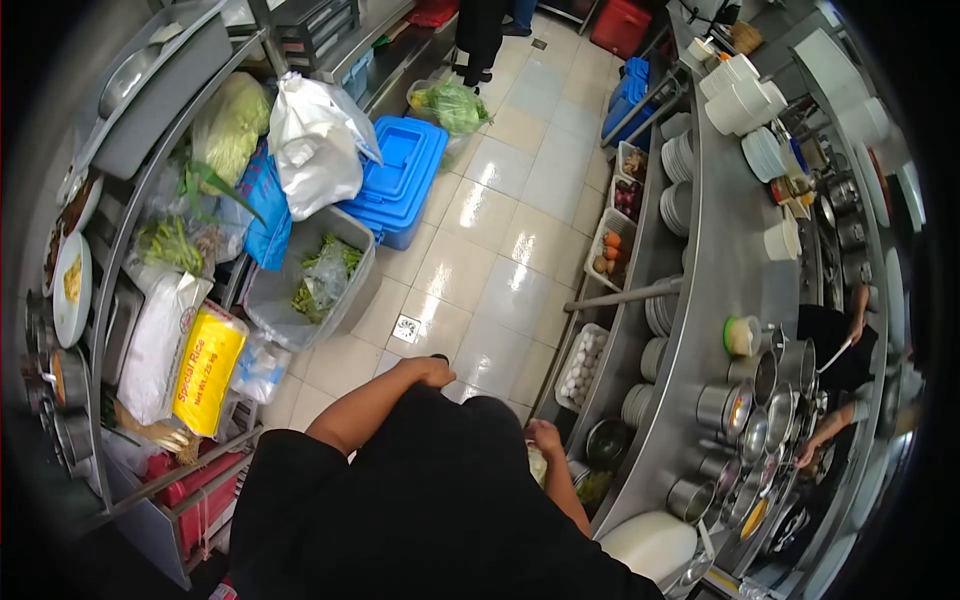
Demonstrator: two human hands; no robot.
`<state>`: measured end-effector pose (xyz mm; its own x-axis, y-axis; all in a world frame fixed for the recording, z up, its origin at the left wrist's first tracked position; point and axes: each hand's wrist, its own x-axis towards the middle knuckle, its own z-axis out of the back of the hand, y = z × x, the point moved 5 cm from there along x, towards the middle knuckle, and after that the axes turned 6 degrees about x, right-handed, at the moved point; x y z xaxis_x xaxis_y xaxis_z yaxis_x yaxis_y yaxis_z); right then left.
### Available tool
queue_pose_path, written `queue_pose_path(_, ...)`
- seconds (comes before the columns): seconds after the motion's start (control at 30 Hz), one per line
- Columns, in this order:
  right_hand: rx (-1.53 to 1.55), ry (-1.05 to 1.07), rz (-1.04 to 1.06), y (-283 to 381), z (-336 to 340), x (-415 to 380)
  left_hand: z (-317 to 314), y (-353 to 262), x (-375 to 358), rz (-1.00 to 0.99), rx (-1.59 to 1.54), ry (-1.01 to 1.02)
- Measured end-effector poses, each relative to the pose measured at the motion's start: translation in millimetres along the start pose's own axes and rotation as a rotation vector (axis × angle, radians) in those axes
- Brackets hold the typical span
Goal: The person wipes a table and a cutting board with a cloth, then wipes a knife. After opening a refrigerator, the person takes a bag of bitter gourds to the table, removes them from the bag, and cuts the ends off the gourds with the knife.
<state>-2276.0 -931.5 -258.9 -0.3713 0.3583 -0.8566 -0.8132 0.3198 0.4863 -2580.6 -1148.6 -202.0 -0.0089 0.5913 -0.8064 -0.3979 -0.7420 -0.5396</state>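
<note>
My left hand [435, 373] is closed in front of my body, over the tiled floor. A small dark green thing shows at its fingertips, too little of it to name. My right hand [543, 437] is curled by my right thigh, beside the lower shelf of the steel counter. Just under it is a pale, whitish-green thing [537, 466], mostly hidden by my hand and dark clothes. Nearest to this hand on the shelf are a white basket of eggs [583, 368] and a dark bowl [607, 440].
Left of me stand a grey bin [262, 312] with bagged greens, a blue lidded box [398, 170] and a yellow rice sack [208, 368]. Pots [722, 408] crowd the steel counter [655, 410] on the right. A co-worker's arm [826, 432] reaches among pans; another person stands far ahead.
</note>
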Motion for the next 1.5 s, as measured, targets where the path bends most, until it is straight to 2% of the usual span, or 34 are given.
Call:
queue_pose_path(0.07, 0.187, -0.08, -0.044, 39, 15, 13, 38, -2, 11, 0.095, 0.075, 0.008)
queue_pose_path(0.13, 0.099, -0.077, -0.119, 69, 20, 34, 74, -16, 21, -0.144, 0.069, -0.137)
queue_pose_path(0.2, -0.408, 0.123, -0.04, 90, 29, 76, 107, -17, 31, -0.12, 0.018, -0.072)
queue_pose_path(0.3, -0.812, 0.013, 0.39, 6, 54, 245, 135, 8, 48, 0.158, -0.107, -0.035)
queue_pose_path(0.33, -0.887, 0.127, 0.35, 60, 63, 234, 144, 15, 53, 0.248, -0.141, -0.009)
queue_pose_path(0.4, -0.989, 0.304, 0.3, 169, 77, 230, 162, 11, 42, 0.419, -0.285, -0.094)
queue_pose_path(0.43, -1.054, 0.374, 0.289, 220, 84, 230, 165, 5, 47, 0.441, -0.386, -0.085)
queue_pose_path(0.47, -0.911, 0.248, 0.381, 183, 118, 319, 175, 0, 52, 0.46, -0.484, -0.085)
queue_pose_path(0.5, -1.259, 0.509, 0.145, 295, 108, 262, 197, -11, 52, 0.461, -0.584, -0.147)
queue_pose_path(0.53, -1.177, 0.12, 0.166, 326, 130, 292, 220, -16, 58, 0.461, -0.592, -0.151)
queue_pose_path(0.57, -1.118, 0.132, 0.227, 411, 129, 256, 241, -22, 65, 0.424, -0.594, -0.205)
queue_pose_path(0.6, -1.261, 0.059, 0.296, 413, 152, 325, 260, -29, 70, 0.387, -0.601, -0.254)
queue_pose_path(0.63, -1.358, 0.026, 0.365, 463, 154, 328, 280, -39, 74, 0.369, -0.669, -0.262)
queue_pose_path(0.67, -1.172, -0.115, 0.508, 501, 161, 342, 301, -49, 77, 0.4, -0.673, -0.252)
queue_pose_path(0.7, -1.261, 0.036, 0.363, 539, 160, 363, 313, -56, 88, 0.426, -0.665, -0.245)
queue_pose_path(0.8, -1.207, 0.008, 0.475, 663, 129, 361, 340, -59, 126, 0.459, -0.648, -0.211)
queue_pose_path(0.87, -1.21, 0.056, 0.525, 714, 104, 394, 358, -59, 150, 0.467, -0.64, -0.171)
queue_pose_path(0.97, -1.179, 0.118, 0.54, 763, 66, 408, 409, -52, 176, 0.382, -0.768, -0.237)
queue_pose_path(1.03, -1.199, 0.147, 0.51, 792, 37, 422, 449, -46, 186, 0.463, -0.798, -0.257)
queue_pose_path(1.1, -1.222, 0.218, 0.639, 809, 6, 440, 481, -37, 194, 0.59, -0.819, -0.241)
queue_pose_path(1.27, -1.267, 0.358, 0.748, 876, -70, 474, 489, 4, 266, 0.551, -0.907, -0.178)
queue_pose_path(1.33, -1.17, 0.516, 0.903, 904, -108, 492, 498, 1, 274, 0.516, -0.907, -0.082)
queue_pose_path(1.4, -1.261, 0.637, 1.009, 934, -155, 506, 513, 0, 280, 0.475, -0.994, -0.067)
queue_pose_path(1.47, -1.361, 0.698, 0.95, 957, -198, 533, 521, -2, 296, 0.49, -1.192, -0.114)
queue_pose_path(1.5, -1.386, 0.722, 1.053, 967, -217, 550, 528, -6, 307, 0.486, -1.248, -0.11)
